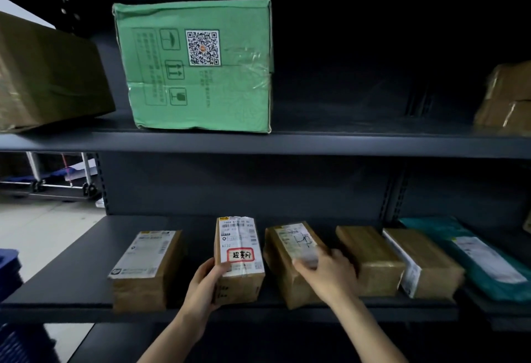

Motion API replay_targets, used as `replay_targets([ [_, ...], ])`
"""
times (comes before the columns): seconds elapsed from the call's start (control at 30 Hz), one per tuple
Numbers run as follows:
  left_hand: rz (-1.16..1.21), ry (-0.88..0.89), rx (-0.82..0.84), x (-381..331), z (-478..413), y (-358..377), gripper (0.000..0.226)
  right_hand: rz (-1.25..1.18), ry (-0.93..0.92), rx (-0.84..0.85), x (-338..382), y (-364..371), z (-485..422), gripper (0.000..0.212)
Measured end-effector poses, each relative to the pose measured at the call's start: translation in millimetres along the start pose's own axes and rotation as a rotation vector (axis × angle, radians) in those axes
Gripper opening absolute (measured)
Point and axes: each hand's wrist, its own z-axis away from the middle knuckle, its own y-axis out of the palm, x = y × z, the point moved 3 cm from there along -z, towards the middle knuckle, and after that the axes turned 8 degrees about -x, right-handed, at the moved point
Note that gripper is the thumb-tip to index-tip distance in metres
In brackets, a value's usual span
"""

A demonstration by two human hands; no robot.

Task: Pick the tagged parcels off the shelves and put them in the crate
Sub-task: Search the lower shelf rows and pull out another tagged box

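Note:
A small brown parcel with a white shipping label and a red-bordered handwritten tag stands on the lower dark shelf. My left hand grips its left front corner, thumb on top. Just to its right lies another brown parcel with a white label; my right hand rests over its top near the label, blurred, fingers bent across it. The blue crate shows only at the far left edge.
The lower shelf also holds a labelled brown parcel on the left, two brown parcels and a teal mailer bag on the right. The upper shelf carries a green box and brown boxes.

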Motion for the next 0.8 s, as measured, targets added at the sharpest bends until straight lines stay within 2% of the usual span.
replay_targets([
  [0.1, -0.007, 0.001, -0.016, -1.7, -0.4, -5.9, 0.046, -0.136, 0.001, -0.093, 19.2, 13.9, 19.6, 0.062],
  [0.23, -0.030, 0.015, -0.042, -3.3, -2.1, -14.2, 0.048, -0.165, -0.014, -0.201, 43.4, 30.1, 38.8, 0.068],
  [0.43, -0.012, -0.003, -0.069, -4.1, -6.0, -18.0, 0.029, -0.179, 0.035, -0.246, 55.3, 36.7, 42.8, 0.073],
  [0.57, -0.011, 0.006, -0.060, -6.8, -7.1, -20.4, 0.027, -0.165, 0.035, -0.202, 59.0, 37.2, 40.2, 0.077],
  [0.67, -0.005, 0.049, -0.071, -18.5, -10.1, -21.7, 0.025, -0.174, 0.002, -0.180, 48.0, 26.2, 32.7, 0.080],
  [0.8, 0.047, 0.126, -0.069, -46.9, -14.6, -16.0, 0.019, -0.062, 0.004, -0.338, -3.8, -9.0, 9.5, 0.071],
])
